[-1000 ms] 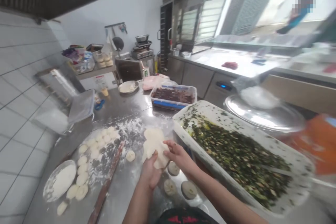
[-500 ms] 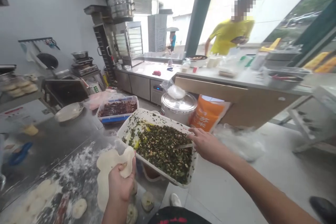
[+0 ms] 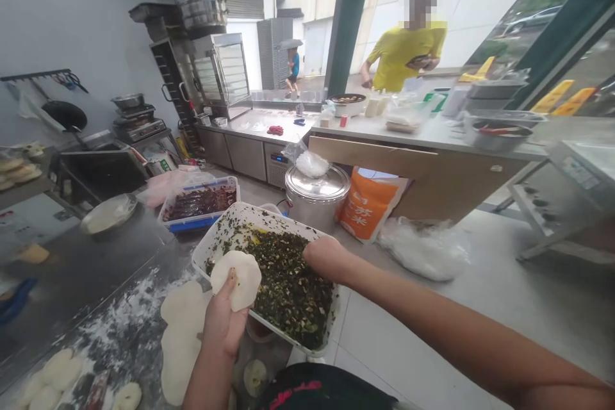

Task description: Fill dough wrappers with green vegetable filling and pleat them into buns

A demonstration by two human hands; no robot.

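My left hand holds a round, flat dough wrapper up over the near left corner of a white tray, thumb on its face. Chopped dark green filling with pale bits lies in the tray. My right hand is closed in a fist over the tray's right side, at the filling; whatever it grips is hidden. More flat wrappers lie overlapped on the floured worktop left of my left hand. Dough pieces and a filled bun sit nearer me.
Behind the tray stands a tub of dark red paste. A lidded steel pot, an orange sack and a plastic bag are beyond. A person in a yellow shirt stands outside the counter.
My right hand has moved from the tray's right rim, where a pale flat tool showed beside it, inward over the filling and closed. My left hand has turned the wrapper's face upward.
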